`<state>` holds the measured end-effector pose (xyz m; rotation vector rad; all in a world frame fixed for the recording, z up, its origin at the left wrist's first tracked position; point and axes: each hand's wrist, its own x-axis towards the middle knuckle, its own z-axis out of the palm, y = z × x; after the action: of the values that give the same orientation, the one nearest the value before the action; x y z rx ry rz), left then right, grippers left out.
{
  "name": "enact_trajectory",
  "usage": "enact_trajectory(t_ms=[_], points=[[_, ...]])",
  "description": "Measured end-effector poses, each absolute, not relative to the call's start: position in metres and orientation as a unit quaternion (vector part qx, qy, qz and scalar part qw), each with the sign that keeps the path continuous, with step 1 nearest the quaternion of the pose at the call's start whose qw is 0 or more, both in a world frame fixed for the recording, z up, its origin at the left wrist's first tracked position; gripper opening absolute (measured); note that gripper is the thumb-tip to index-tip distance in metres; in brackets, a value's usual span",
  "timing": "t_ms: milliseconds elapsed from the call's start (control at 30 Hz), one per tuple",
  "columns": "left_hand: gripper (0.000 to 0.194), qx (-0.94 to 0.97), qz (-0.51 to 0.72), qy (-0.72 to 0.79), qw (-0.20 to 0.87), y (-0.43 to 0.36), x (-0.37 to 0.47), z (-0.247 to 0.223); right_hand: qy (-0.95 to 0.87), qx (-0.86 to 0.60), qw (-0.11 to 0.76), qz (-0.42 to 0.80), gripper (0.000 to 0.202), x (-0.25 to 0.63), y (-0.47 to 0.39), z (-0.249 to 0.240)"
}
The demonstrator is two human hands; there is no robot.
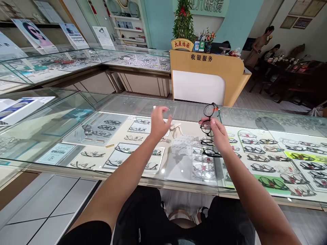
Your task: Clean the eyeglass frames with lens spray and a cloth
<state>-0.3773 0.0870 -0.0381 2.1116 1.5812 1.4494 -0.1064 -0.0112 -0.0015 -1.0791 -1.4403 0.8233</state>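
A pair of dark, round-framed eyeglasses is held upright on its side in my right hand, above the glass counter. The thumb presses near the lower lens, and a small orange-red mark shows beside the upper lens. My left hand hovers over the counter, thumb and fingers apart, with a tiny white spot by one fingertip that I cannot make out. A beige cloth lies just right of that hand. Beneath my right hand, black eyeglasses and a column of clear-lensed frames are visible.
The glass display counter spans the front, with rows of eyeglasses at right and more at left. White leaflet boxes stand on its left end. Beyond are a wooden cashier desk, another showcase and people at far right.
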Motion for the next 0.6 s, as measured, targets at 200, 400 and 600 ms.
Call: enact_trajectory(t_ms=[200, 400, 600], points=[[0.032, 0.777, 0.279, 0.526, 0.205, 0.091, -0.371, -0.059, -0.617, -0.461, 0.535, 0.349, 0.051, -0.107, -0.012, -0.005], [0.01, 0.685, 0.355, 0.562, 0.297, 0.098, -0.377, -0.059, -0.624, -0.453, 0.531, 0.351, 0.049, -0.109, -0.015, -0.002], [0.019, 0.522, 0.443, 0.578, 0.444, 0.103, -0.38, -0.043, -0.636, -0.443, 0.529, 0.345, 0.047, -0.109, -0.017, 0.001]])
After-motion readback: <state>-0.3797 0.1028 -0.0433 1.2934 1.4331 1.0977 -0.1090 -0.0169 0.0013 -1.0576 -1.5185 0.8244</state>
